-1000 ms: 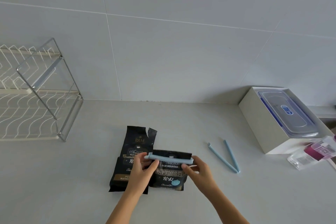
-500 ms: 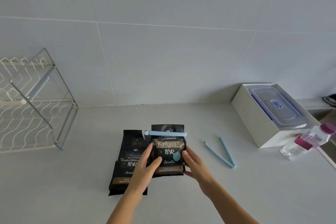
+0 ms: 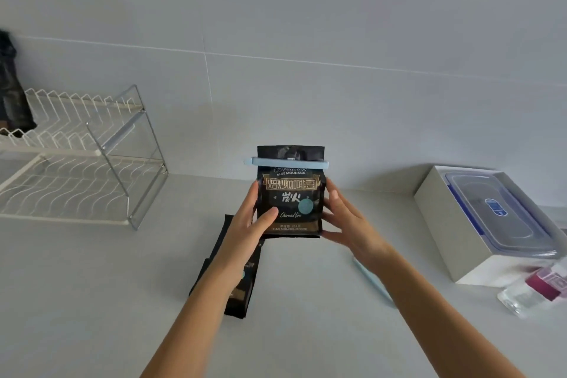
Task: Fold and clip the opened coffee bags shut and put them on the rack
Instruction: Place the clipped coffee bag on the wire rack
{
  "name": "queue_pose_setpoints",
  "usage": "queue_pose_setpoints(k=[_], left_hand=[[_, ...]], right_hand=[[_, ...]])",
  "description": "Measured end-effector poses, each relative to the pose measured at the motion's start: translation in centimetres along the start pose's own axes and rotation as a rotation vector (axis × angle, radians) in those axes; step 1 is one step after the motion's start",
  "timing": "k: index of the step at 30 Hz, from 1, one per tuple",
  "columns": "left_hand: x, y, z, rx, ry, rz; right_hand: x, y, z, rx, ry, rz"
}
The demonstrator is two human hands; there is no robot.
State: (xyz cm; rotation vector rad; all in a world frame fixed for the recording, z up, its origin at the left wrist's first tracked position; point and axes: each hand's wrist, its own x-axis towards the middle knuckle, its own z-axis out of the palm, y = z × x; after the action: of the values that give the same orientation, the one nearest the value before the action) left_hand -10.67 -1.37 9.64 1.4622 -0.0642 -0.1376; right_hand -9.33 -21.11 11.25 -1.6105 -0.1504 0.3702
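coffee bag (image 3: 290, 193) — "BLUE MOUNTAIN" | "Charcoal fire" | "BLUE MOUNTAIN FOOD"

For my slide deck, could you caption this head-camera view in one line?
Both hands, left and right, hold a clipped coffee bag upright above the counter, rack to the left.

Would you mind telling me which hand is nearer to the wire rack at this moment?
Left. The left hand holds the clipped coffee bag on the side facing the wire rack; the right hand is across the bag, farther away. Neither touches the rack.
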Motion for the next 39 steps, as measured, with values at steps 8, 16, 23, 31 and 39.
queue_pose_setpoints(k=[8,16,23,31,39], left_hand=[[-3.5,1.3,-3.6,-0.041,0.201,0.092],[-7.6,3.5,-10.2,-0.049,0.406,0.112],[-9.9,5.3,-19.4,-0.019,0.477,0.111],[-9.4,7.0,-31.5,0.003,0.447,0.08],[-5.0,12.8,-41.2,0.095,0.385,0.199]], right_hand=[[1.9,-2.8,3.8,-0.058,-0.24,-0.063],[5.4,-4.4,11.5,0.003,-0.415,-0.058],[9.5,-6.0,20.9,0.022,-0.47,-0.095],[14.6,-7.0,31.6,0.087,-0.427,-0.122],[20.0,-12.0,37.5,0.168,-0.304,-0.307]])
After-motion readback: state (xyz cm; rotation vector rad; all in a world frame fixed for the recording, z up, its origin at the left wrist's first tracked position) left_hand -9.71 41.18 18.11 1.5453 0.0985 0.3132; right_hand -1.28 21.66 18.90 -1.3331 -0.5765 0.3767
